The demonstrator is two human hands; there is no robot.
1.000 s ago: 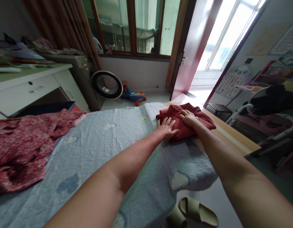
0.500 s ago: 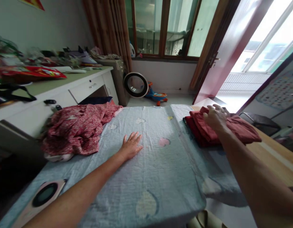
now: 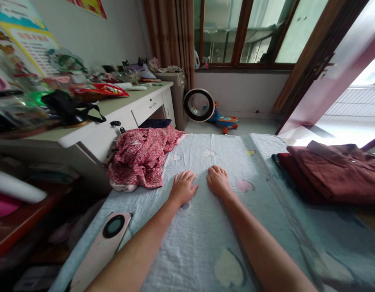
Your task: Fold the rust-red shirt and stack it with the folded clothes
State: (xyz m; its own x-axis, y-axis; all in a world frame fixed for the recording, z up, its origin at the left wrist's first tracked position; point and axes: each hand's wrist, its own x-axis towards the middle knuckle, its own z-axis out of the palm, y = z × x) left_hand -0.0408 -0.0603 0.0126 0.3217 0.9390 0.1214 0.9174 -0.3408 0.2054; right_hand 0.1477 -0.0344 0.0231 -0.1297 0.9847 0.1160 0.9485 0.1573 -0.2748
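My left hand (image 3: 183,187) lies flat on the pale blue cloth (image 3: 202,251) with heart prints, its fingers spread. Just right of it, my right hand (image 3: 218,180) rests palm down on the same cloth, fingers stretched forward and holding nothing. A crumpled red floral garment (image 3: 141,156) lies to the left of my hands. Over on the right sits a stack of folded dark red clothes (image 3: 339,174), apart from both hands. Beside my left forearm is a long pinkish phone-like object (image 3: 99,251) with a round dark disc, partly covered by the arm.
A white desk (image 3: 147,107) crowded with items, among them a red packet (image 3: 99,90), stands on the left. Beyond the table are a round ring-shaped door (image 3: 199,105) and a blue and orange ride-on toy (image 3: 224,121). An open door (image 3: 324,85) is at right.
My right hand has left the folded red clothes and come down on the cloth beside my left hand. The view has turned left, and my left hand stays flat on the cloth.
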